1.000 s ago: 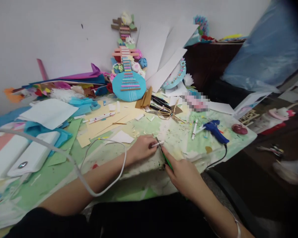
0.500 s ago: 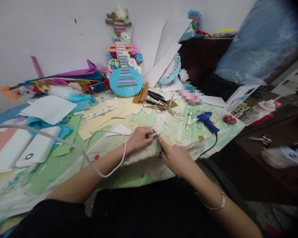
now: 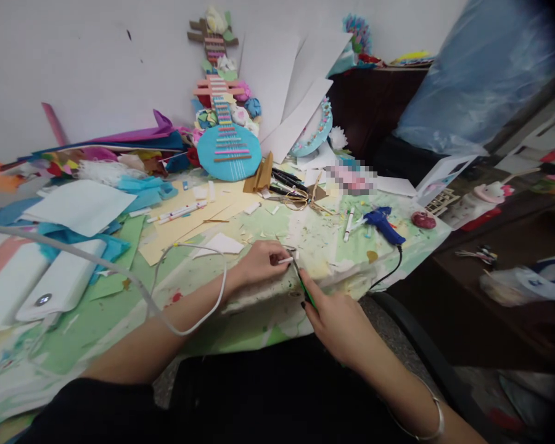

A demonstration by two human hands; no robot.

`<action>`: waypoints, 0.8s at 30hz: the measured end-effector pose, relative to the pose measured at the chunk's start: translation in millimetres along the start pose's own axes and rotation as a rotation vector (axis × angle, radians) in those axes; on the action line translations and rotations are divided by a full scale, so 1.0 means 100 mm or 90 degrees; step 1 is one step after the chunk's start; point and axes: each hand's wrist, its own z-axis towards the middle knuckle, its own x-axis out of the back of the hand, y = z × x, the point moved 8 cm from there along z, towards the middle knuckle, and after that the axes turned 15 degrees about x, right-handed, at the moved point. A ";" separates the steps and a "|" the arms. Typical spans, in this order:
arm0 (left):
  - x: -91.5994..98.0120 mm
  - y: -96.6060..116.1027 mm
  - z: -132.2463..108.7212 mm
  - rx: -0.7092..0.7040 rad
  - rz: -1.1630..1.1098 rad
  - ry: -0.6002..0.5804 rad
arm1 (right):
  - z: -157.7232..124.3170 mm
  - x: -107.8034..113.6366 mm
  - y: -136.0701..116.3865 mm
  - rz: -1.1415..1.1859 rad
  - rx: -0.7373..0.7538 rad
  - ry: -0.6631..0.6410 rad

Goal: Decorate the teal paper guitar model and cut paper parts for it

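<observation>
My left hand (image 3: 258,263) rests on the table's front edge, its fingers pinched round a small white stick (image 3: 285,260). My right hand (image 3: 333,319) is just off the edge, fingers closed on a green-handled cutter (image 3: 303,285) whose dark tip meets the end of the white stick. A white cable (image 3: 185,328) loops over my left forearm.
A blue glue gun (image 3: 385,224) and a white marker (image 3: 348,224) lie to the right. Scissors and black pens (image 3: 290,185) are behind. A blue paper guitar (image 3: 228,149) leans on the wall. A white power bank (image 3: 61,286) sits at the left among coloured paper sheets (image 3: 79,206).
My right hand has drawn back slightly toward me with the cutter. The left hand keeps its pinch on the stick. The view has shifted a little to the right.
</observation>
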 end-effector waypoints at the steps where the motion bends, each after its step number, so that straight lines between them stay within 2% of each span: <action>1: -0.02 0.02 -0.01 -0.008 0.008 -0.010 | -0.02 -0.03 0.00 0.000 -0.004 0.000; 9: -0.04 -0.01 -0.01 -0.009 -0.005 -0.013 | 0.02 -0.05 0.03 0.026 0.034 0.032; 11: -0.01 -0.09 0.02 0.035 -0.066 -0.016 | 0.02 -0.04 0.05 0.051 0.035 0.042; 14: 0.07 -0.30 0.07 0.156 -0.225 -0.009 | 0.01 -0.04 0.09 0.113 0.032 0.064; 18: 0.28 -0.60 0.11 0.293 -0.461 0.081 | -0.02 -0.01 0.20 0.176 0.023 0.138; 21: 0.48 -0.78 0.10 0.337 -0.642 0.179 | -0.02 0.09 0.39 0.186 -0.008 0.209; 24: 0.64 -0.91 0.08 0.354 -0.739 0.249 | 0.00 0.22 0.59 0.197 -0.048 0.269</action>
